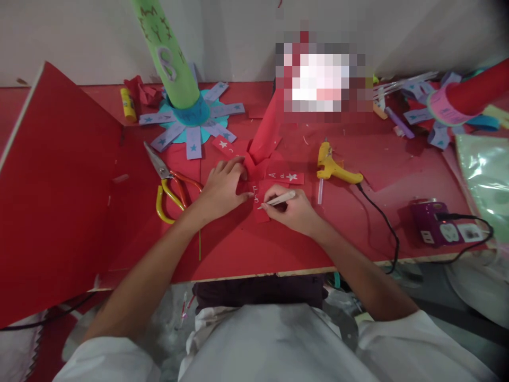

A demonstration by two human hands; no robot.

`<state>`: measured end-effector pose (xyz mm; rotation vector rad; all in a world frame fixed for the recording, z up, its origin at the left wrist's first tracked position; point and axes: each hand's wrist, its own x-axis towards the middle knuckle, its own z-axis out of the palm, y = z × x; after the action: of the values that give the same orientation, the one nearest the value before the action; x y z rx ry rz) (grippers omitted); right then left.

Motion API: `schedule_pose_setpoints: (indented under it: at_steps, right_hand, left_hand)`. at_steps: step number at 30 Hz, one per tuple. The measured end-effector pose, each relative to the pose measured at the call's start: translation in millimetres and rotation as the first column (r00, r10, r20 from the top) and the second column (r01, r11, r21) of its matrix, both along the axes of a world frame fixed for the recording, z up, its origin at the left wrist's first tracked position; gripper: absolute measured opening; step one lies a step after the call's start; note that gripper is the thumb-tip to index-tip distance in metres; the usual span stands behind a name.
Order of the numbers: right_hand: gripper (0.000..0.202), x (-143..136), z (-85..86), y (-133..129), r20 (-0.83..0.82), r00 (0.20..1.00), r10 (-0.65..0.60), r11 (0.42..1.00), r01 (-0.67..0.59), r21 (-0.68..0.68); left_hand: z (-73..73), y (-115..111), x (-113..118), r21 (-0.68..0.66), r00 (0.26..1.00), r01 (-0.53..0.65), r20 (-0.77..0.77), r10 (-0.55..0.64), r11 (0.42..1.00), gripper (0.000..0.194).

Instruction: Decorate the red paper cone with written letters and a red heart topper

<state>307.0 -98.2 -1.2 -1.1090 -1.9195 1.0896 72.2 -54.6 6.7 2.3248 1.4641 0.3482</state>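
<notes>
My right hand (290,211) pinches a white pen (283,198), its tip on a red paper strip (262,214) marked with white letters. On the left, my left hand (225,188) rests beside the strip, thumb and forefinger apart, the thumb at its edge. The strip spreads from the foot of a red paper tube (265,127), which leans up toward the back. Other strips around that foot carry white letters and stars, such as the right-hand strip (292,177). Scissors (170,185) with yellow and orange handles lie left of my left hand.
A yellow glue gun (338,168) with a black cord lies right of my right hand, near a purple plug box (433,223). Behind stand a green paper tube (170,63) and a glue stick (128,105). A red board (55,196) rises at left.
</notes>
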Motion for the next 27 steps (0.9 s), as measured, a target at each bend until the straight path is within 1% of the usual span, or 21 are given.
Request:
schedule_pose_setpoints:
  at_steps: [5,10,17,22,24,27]
  right_hand:
    - [0.011,0.1,-0.2,1.1,0.014,0.999,-0.049,0.998,0.049,0.032]
    - [0.011,0.1,-0.3,1.0,0.023,0.998,-0.059,0.998,0.058,0.036]
    - [0.012,1.3,0.5,-2.1,0.014,1.0,0.025,0.999,-0.025,0.042]
    - [0.011,2.0,0.7,-3.2,0.028,0.997,0.075,0.997,-0.075,0.01]
    - [0.012,2.0,0.5,-3.0,0.031,0.996,0.081,0.997,-0.082,0.016]
    - [0.013,1.6,0.0,-2.3,0.032,0.998,0.058,0.997,-0.059,0.047]
  left_hand:
    - [1.2,0.0,0.4,-0.012,1.0,-0.003,0.003,0.003,1.0,0.036]
    - [0.7,0.3,0.2,-0.013,1.0,-0.003,0.018,0.003,1.0,0.036]
    - [1.0,-0.1,0.7,-0.017,1.0,-0.009,0.004,0.009,1.0,0.041]
    - [3.0,-0.8,0.7,-0.031,1.0,-0.01,0.012,0.011,0.999,0.04]
    - [3.1,-0.8,0.4,-0.033,1.0,-0.01,0.013,0.01,0.999,0.041]
    - [3.0,-0.3,0.0,-0.031,1.0,-0.008,0.013,0.008,0.999,0.041]
